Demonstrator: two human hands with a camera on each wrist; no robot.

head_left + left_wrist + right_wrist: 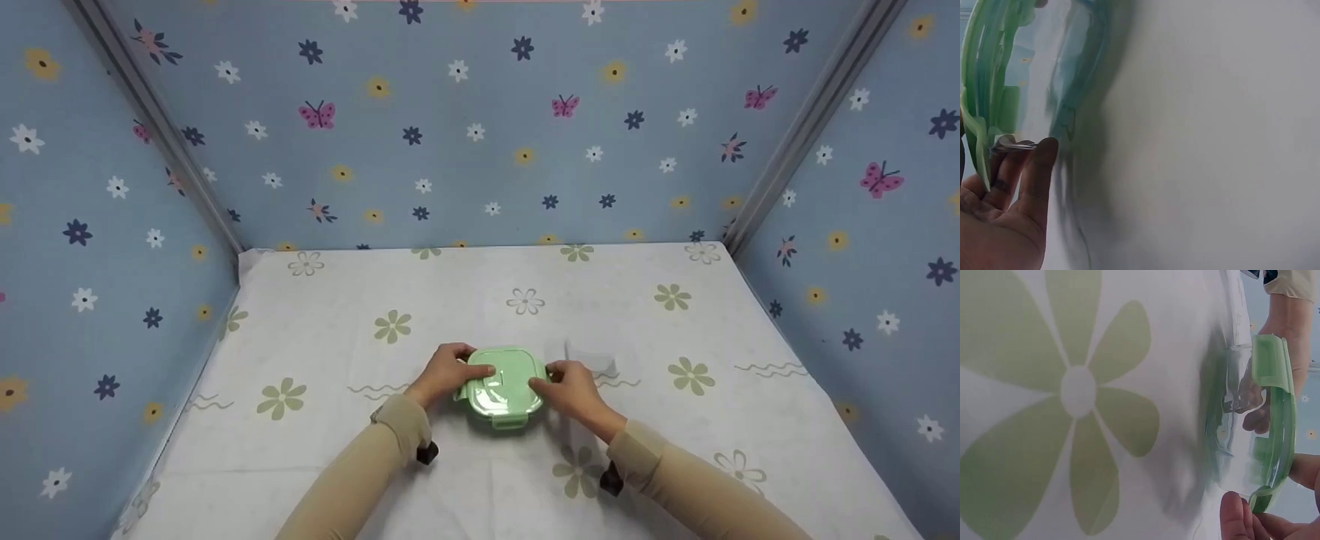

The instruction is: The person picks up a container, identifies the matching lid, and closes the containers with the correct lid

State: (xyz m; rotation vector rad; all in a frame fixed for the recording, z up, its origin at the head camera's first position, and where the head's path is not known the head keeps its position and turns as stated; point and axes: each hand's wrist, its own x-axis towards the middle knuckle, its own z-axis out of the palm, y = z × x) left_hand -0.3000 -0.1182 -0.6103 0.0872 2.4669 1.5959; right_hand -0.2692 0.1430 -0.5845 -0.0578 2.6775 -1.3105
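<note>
A clear food container [1235,433] with a green clip-on lid [510,386] is between the two hands, near the middle of the table. From the left side, my left hand [448,373] grips it, thumb on top of the lid and fingers down along the side. My right hand [574,390] holds the opposite edge, its thumb on the lid and its fingers by a green side clip [1262,502]. The front clip [510,421] hangs down against the wall. Whether the container's base touches the table cannot be told.
A small whitish, see-through item [592,358] lies just behind the right hand; its kind is unclear. The table [465,277] has a white cloth with green flowers. Blue patterned walls [480,165] enclose its back and sides.
</note>
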